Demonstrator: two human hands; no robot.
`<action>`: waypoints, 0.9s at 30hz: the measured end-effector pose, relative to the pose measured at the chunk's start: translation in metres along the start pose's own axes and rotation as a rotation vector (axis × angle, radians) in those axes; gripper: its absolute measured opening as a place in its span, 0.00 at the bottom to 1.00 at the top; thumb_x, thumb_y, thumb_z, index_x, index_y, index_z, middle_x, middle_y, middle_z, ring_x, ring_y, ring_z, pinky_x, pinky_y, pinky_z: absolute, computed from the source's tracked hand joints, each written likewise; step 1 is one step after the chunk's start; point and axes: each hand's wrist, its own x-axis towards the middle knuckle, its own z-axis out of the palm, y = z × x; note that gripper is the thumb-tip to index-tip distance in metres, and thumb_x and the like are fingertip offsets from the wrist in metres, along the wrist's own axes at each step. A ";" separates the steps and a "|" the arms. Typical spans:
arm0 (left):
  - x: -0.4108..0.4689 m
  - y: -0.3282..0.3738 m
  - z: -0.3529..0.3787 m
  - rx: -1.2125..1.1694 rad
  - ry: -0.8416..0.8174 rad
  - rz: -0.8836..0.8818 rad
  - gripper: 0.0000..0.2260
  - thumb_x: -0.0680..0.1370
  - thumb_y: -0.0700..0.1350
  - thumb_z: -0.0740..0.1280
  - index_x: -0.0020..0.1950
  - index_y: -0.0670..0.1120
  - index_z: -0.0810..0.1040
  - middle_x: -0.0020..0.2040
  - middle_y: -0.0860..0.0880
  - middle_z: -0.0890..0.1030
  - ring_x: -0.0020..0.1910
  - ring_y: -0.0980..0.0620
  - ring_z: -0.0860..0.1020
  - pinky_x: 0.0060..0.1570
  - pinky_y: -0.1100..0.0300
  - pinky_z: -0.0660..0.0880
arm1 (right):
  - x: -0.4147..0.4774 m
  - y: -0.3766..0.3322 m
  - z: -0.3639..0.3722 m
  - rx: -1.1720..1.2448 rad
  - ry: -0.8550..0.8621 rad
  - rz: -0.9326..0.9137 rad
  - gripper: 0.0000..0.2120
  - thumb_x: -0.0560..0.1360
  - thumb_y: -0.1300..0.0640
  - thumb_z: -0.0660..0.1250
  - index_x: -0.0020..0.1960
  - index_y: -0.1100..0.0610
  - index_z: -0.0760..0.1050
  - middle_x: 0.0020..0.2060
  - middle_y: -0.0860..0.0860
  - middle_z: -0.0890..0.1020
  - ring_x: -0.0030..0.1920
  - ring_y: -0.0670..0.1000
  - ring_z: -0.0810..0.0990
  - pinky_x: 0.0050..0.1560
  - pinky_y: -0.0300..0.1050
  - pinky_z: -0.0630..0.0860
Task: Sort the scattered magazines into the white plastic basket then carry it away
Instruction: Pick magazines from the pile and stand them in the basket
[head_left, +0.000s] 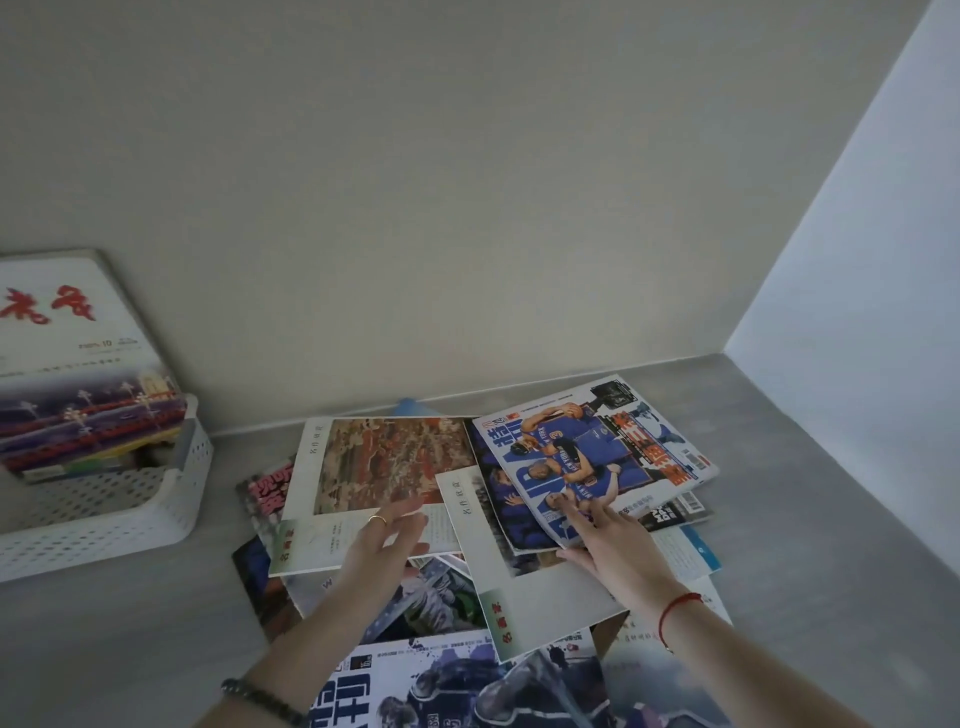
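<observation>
A loose pile of magazines covers the grey table. On top at the right lies a blue basketball magazine (597, 457); my right hand (613, 540) grips its near edge, thumb on the cover and fingers underneath. My left hand (387, 540) hovers open, fingers spread, over a white magazine with a brown painting on its cover (384, 467). A second white magazine (524, 587) lies between my hands. The white plastic basket (104, 519) stands at the left with several magazines upright in it, the front one a white cover with red characters (67, 332).
A plain wall runs along the back of the table (810, 519), and another wall closes the right side. More magazines lie near the front edge, one with a dark blue basketball cover (457, 686). Bare grey tabletop shows at the left front and the right.
</observation>
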 end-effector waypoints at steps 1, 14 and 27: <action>-0.001 0.000 -0.001 0.000 -0.001 0.005 0.07 0.78 0.45 0.59 0.54 0.53 0.71 0.55 0.48 0.76 0.46 0.52 0.78 0.39 0.63 0.75 | -0.001 -0.001 0.000 -0.007 0.027 -0.022 0.28 0.78 0.42 0.48 0.73 0.50 0.46 0.63 0.54 0.72 0.59 0.54 0.74 0.56 0.46 0.73; -0.014 0.016 -0.056 -0.049 0.010 0.044 0.14 0.74 0.49 0.65 0.59 0.52 0.70 0.55 0.54 0.76 0.51 0.54 0.75 0.48 0.58 0.71 | 0.009 -0.064 -0.143 1.043 0.409 0.232 0.13 0.77 0.56 0.57 0.34 0.51 0.68 0.28 0.49 0.79 0.27 0.43 0.78 0.23 0.28 0.68; -0.036 0.057 -0.233 -0.446 0.085 0.371 0.13 0.67 0.49 0.69 0.51 0.51 0.80 0.50 0.50 0.84 0.49 0.52 0.82 0.39 0.65 0.78 | 0.086 -0.227 -0.257 1.970 0.317 0.154 0.14 0.76 0.52 0.58 0.46 0.61 0.77 0.40 0.54 0.84 0.40 0.52 0.82 0.45 0.49 0.79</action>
